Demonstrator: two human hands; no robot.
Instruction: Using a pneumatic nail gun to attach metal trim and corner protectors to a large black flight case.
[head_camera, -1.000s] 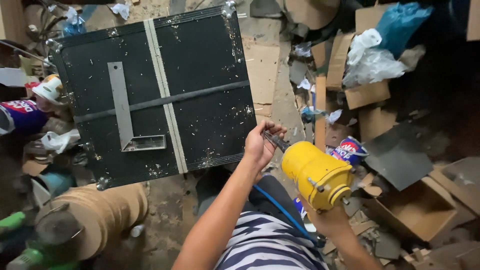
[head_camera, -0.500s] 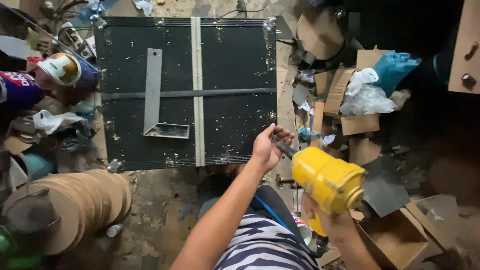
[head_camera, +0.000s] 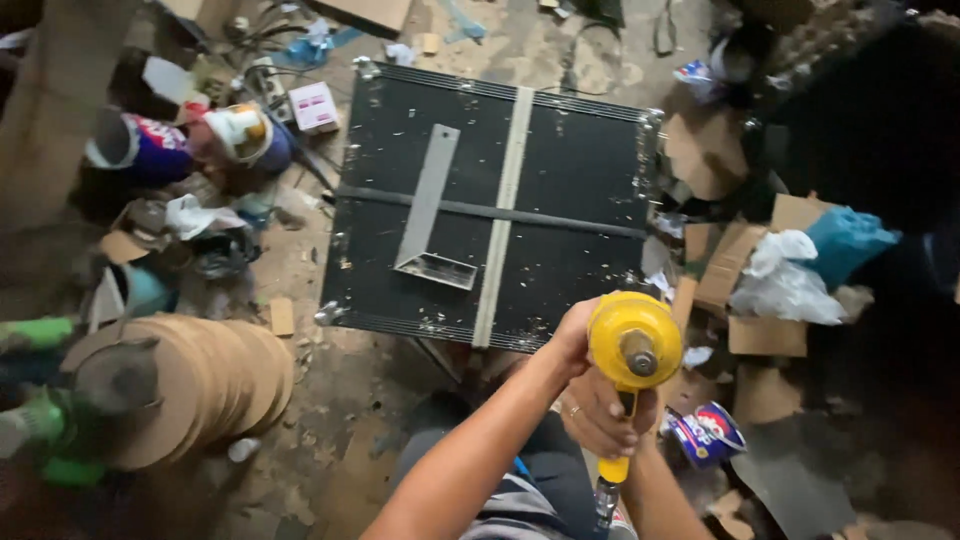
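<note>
— Gripping the yellow round-bodied power tool (head_camera: 633, 345), right hand (head_camera: 600, 410) wraps its handle, just off the near edge of the black square workboard (head_camera: 570, 180).
— Left hand (head_camera: 572, 335)?
— Pressed against the tool's body, fingers hidden, can't tell its grip. Bare floor lies left, beside stacked brown cardboard discs (head_camera: 210, 380).
— On the board?
— A grey metal L-bracket (head_camera: 430, 215), scattered chips.

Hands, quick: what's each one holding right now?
Left hand: closed against the side of the yellow power tool.
Right hand: closed around the same tool's handle, below the body.
</note>
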